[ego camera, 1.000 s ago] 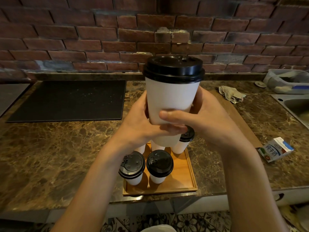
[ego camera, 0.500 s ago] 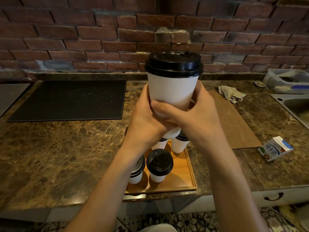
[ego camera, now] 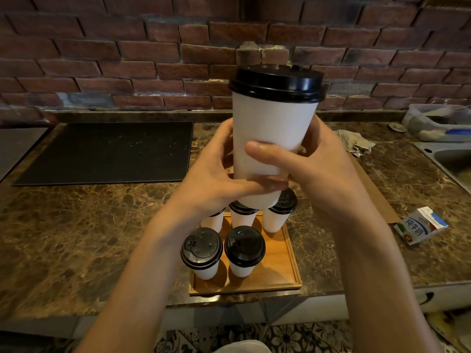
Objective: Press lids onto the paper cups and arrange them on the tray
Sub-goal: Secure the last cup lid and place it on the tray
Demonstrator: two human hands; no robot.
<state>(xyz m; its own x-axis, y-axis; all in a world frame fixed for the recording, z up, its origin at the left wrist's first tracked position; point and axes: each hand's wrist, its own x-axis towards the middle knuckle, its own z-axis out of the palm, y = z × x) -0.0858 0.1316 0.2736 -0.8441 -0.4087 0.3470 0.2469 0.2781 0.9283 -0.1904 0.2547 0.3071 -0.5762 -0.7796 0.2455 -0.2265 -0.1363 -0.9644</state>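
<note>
Brick wall (ego camera: pixel 127 47): red-brown, runs across the back behind the tabletop. Tabletop (ego camera: pixel 76 238): brown veined stone, carries all items listed below except the raised cup. Black mat (ego camera: pixel 107 151): flat on the tabletop at the back left, well apart from the tray. Sink (ego camera: pixel 448 159): metal, set into the tabletop at the far right, only partly in view. Tray (ego camera: pixel 288 266): wooden, low-rimmed, at the near edge of the tabletop, below the hands; right side bare. Left hand (ego camera: pixel 214 182): grasps the lower left side of the paper cup, thumb lying across its front near the base. Right hand (ego camera: pixel 323 171): grasps the lower right side of the same cup, thumb across the front wall above the left thumb. Paper cup (ego camera: pixel 270 123): white, tall, roughly upright, held in the air above the tray between both hands, apart from the cups under it. Lid (ego camera: pixel 276 84): black, seated on the rim of the paper cup. Plastic container (ego camera: pixel 438 121): clear, at the back right beside the sink. Front two cups (ego camera: pixel 201 253): white, black-lidded, side by side on the tray's near left part. Back three cups (ego camera: pixel 277 215): white, black-lidded, in a row on the tray's far part, partly hidden by the hands and the raised cup. Milk carton (ego camera: pixel 420 229): small, lying on its side on the tabletop, right of the tray. Cloth (ego camera: pixel 354 143): crumpled, on the tabletop behind the right hand.
</note>
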